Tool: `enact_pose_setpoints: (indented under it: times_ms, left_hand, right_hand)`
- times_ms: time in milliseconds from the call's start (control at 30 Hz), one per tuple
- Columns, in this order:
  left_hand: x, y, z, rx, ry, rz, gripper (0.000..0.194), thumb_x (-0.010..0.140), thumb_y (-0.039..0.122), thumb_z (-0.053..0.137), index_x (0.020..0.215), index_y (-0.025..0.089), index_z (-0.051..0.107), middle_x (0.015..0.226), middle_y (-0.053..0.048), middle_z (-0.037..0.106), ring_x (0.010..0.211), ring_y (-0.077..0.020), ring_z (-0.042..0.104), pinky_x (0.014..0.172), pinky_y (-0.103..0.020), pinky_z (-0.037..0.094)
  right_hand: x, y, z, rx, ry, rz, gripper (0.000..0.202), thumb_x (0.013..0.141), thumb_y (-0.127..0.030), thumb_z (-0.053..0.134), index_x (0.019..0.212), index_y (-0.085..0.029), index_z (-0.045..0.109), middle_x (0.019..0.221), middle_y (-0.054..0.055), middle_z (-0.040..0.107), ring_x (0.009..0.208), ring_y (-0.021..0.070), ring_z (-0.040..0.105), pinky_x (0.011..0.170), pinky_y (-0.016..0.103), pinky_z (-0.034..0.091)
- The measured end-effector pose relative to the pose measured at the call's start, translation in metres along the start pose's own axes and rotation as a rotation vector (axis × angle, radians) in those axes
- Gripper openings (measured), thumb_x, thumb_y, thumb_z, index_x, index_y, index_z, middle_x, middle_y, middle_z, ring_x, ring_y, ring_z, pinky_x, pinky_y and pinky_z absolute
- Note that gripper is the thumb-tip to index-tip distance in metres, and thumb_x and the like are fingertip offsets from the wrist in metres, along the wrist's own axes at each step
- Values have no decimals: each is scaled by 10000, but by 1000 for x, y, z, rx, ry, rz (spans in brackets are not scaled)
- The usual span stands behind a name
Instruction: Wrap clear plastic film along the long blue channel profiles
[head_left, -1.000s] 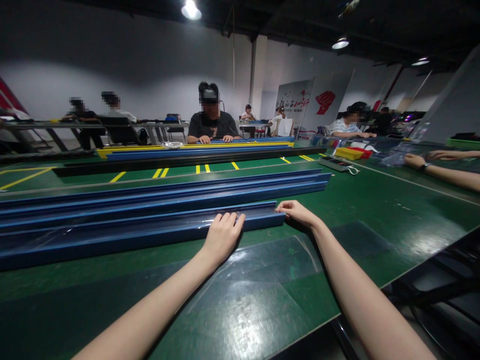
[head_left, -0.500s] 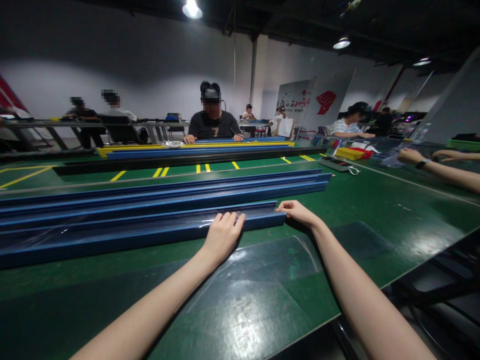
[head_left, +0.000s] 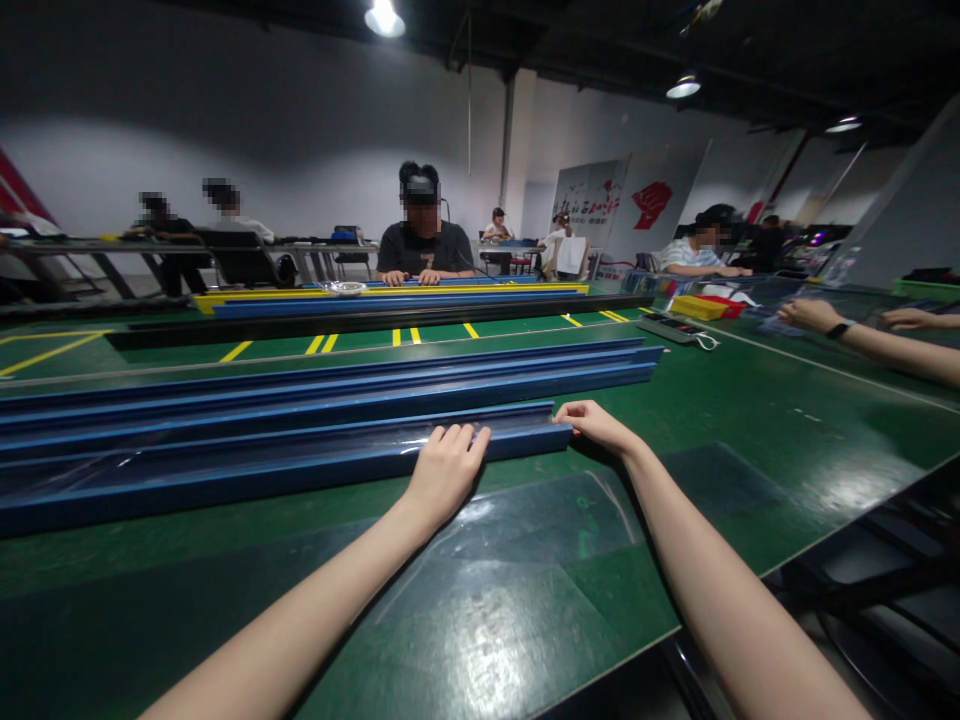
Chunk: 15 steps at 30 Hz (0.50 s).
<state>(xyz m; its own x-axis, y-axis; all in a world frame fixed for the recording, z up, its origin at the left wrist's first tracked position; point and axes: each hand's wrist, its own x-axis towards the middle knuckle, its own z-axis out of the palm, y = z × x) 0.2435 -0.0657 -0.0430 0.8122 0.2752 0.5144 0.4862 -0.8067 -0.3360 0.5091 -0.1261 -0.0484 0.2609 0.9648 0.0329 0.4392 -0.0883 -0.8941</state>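
Observation:
A long blue channel [head_left: 300, 476] lies across the green table, with clear plastic film [head_left: 390, 438] along its inside. My left hand [head_left: 448, 468] is closed over the channel's near wall, fingertips reaching inside, not far from the right end. At that right end, my right hand [head_left: 592, 423] has its thumb and fingers pinched together; what they grip is too small to make out. Behind it, more blue channel lengths [head_left: 517, 378] run side by side. Flat clear sheets [head_left: 525, 515] lie on the table under my forearms.
Farther back are a black bar [head_left: 375, 322] and a yellow strip [head_left: 517, 289], with a seated person [head_left: 426, 245] behind them. On the right lie a phone-like device [head_left: 675, 330] and a yellow tray [head_left: 696, 306]. Another person's hand [head_left: 814, 315] reaches in from the right. The table edge [head_left: 630, 670] slants nearby.
My hands and the blue channel stay in place. The person opposite has brought both hands closer together, and the hand at right has moved slightly left.

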Motion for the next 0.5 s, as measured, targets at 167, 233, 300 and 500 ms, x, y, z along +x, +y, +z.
enact_pose_setpoints:
  times_ms: [167, 233, 300, 500]
  left_hand:
    - [0, 0, 0, -15, -2, 0, 256, 843, 160, 382, 1067, 136, 504, 849, -77, 574, 762, -185, 512, 641, -303, 332]
    - [0, 0, 0, -16, -4, 0, 250, 842, 162, 384, 1057, 138, 509, 842, -75, 574, 755, -180, 513, 638, -300, 332]
    - [0, 0, 0, -14, -3, 2, 250, 841, 160, 382, 1057, 140, 509, 837, -73, 574, 753, -178, 513, 640, -298, 333]
    - [1, 0, 0, -10, 1, 2, 251, 847, 163, 373, 1059, 141, 507, 844, -73, 576, 758, -180, 512, 642, -300, 330]
  right_hand:
    - [0, 0, 0, -1, -1, -4, 239, 585, -387, 591, 575, -151, 557, 502, -36, 461, 450, 59, 367, 451, 213, 270]
    - [0, 1, 0, -4, 0, -8, 240, 587, -390, 587, 577, -152, 561, 507, -33, 472, 452, 62, 372, 451, 214, 270]
    - [1, 2, -1, -7, 0, -10, 239, 588, -390, 586, 583, -152, 564, 518, -29, 484, 457, 63, 376, 451, 214, 269]
    - [1, 2, 0, -23, 10, -5, 225, 598, -381, 577, 582, -157, 562, 507, -29, 475, 455, 66, 381, 449, 214, 274]
